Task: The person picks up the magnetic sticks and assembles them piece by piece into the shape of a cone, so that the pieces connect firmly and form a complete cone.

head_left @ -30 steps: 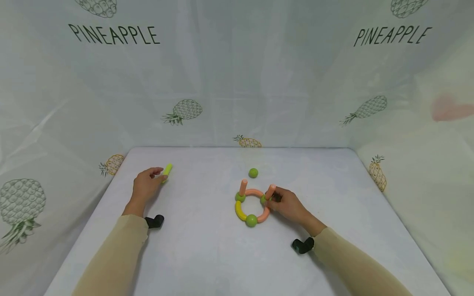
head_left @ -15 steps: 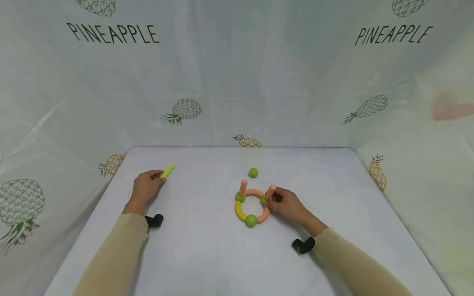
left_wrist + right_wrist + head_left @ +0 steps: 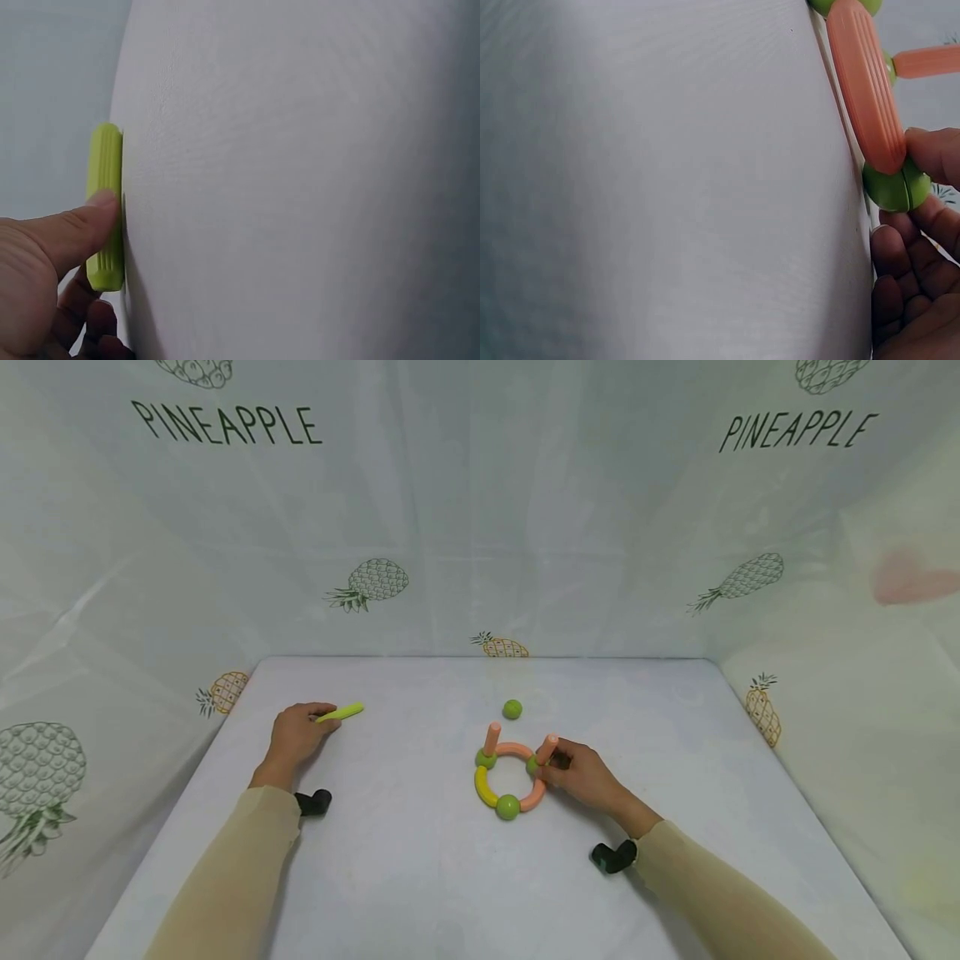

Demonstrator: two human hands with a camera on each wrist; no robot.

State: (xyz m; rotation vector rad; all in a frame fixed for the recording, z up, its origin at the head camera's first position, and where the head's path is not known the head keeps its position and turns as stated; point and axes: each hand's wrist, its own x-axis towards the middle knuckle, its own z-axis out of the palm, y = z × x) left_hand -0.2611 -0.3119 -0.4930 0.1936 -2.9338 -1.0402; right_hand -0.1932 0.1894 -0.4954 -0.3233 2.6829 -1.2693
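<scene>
At the table's left, my left hand (image 3: 296, 733) pinches a yellow-green toy rod (image 3: 347, 712); in the left wrist view the thumb lies across its ribbed side. A ring of toy pieces sits mid-table: curved orange rods (image 3: 513, 749), a curved yellow rod (image 3: 485, 787) and green balls at the joints, one at the front (image 3: 507, 807). Two straight orange rods rise from it, one on the left ball (image 3: 486, 760) and one (image 3: 548, 749) on the right. My right hand (image 3: 588, 777) grips the ring's right green ball (image 3: 889, 187), thumb and fingers around it.
A loose green ball (image 3: 512, 709) lies behind the ring. The white table (image 3: 420, 877) meets a pineapple-print curtain (image 3: 600, 527) at the back and sides. Each wrist wears a black camera, such as the right one (image 3: 613, 857).
The yellow-green rod has turned in my left hand, its far end swinging right and toward me. The right hand and the ring have stayed in place.
</scene>
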